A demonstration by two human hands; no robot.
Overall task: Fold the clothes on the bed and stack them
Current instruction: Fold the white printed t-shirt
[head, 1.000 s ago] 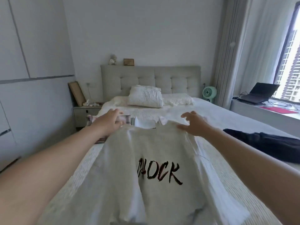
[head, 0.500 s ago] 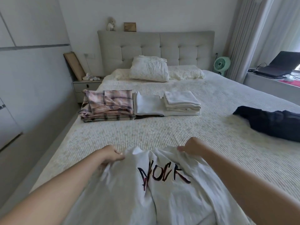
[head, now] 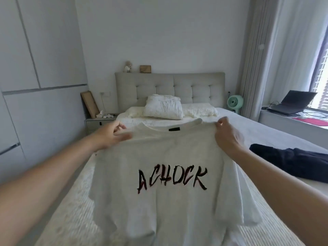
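A white T-shirt [head: 168, 210] with dark lettering hangs spread out in front of me above the bed [head: 276, 139]. My right hand [head: 228, 137] pinches its right shoulder near the collar. My left hand [head: 110, 134] is at the left shoulder, blurred, with fingers stretched over the cloth; its hold is unclear. A dark garment [head: 291, 164] lies unfolded on the bed at the right. The shirt hides the folded piles behind it.
Pillows [head: 163, 107] lie at the headboard. A nightstand [head: 99, 121] stands at the left of the bed, a green fan [head: 235, 102] at the right. A laptop [head: 291, 103] sits on the window ledge. Wardrobe doors line the left wall.
Both hands have lifted the white T-shirt from low over the bed up to chest height and spread it wide. It now covers the folded piles.
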